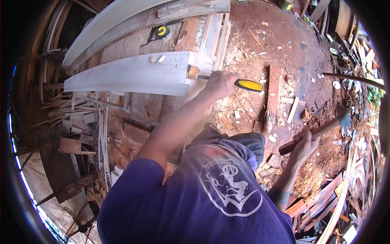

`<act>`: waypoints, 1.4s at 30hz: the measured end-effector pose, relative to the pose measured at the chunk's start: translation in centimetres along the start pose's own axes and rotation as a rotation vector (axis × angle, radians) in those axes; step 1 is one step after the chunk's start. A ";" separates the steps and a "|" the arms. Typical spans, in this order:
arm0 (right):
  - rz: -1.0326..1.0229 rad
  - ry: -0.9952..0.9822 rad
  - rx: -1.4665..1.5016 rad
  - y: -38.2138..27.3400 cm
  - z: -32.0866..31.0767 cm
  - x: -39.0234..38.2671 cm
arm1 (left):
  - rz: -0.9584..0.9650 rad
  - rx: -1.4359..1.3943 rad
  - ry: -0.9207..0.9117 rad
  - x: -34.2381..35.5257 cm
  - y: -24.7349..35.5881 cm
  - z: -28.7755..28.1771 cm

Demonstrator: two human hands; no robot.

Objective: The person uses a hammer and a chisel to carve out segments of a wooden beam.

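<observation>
My left hand (220,84) is closed around a chisel. The yellow and black handle (251,85) of this chisel sticks out to the right of my fist. Its blade points left to the notched end of a pale, whitish wooden beam (130,75); whether the edge touches the wood I cannot tell. In my right hand (305,143), out to the right and apart from the chisel, is a hammer (325,128). My fingers wrap round its wooden handle, and its head is smeared by motion. Small wood chips lie on top of the beam.
A second long pale board (105,26) lies beyond the beam. Between them rests a yellow and black tape measure (162,31). A reddish plank (273,87) and scattered chips lie on the dirt floor. Offcuts (83,126) are piled at left, wood strips (341,199) at lower right.
</observation>
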State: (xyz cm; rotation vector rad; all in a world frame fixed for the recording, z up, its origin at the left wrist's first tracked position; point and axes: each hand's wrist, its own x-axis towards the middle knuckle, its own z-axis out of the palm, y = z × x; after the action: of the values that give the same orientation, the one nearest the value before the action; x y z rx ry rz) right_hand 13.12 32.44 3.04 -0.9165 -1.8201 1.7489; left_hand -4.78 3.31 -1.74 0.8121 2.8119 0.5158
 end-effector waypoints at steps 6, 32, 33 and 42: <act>0.030 -0.388 -0.455 6.4 6.5 -6.5 | 0.003 0.032 -0.007 0.9 0.4 -0.2; 0.374 -0.120 -0.034 4.0 -1.3 -4.4 | -0.140 -0.920 0.670 -2.6 -6.6 -16.1; 0.394 -0.166 -0.035 3.6 -0.7 -4.4 | -0.099 -0.729 0.617 -2.0 -3.7 -14.3; 0.382 -0.273 0.001 3.2 1.5 -5.2 | 0.155 -0.125 0.148 0.9 2.1 -3.2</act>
State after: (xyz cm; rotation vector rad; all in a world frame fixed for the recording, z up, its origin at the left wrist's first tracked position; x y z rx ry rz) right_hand 16.02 27.55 0.35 -1.1309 -1.9016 2.2000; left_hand -5.29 4.60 1.94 1.0096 2.8261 0.7985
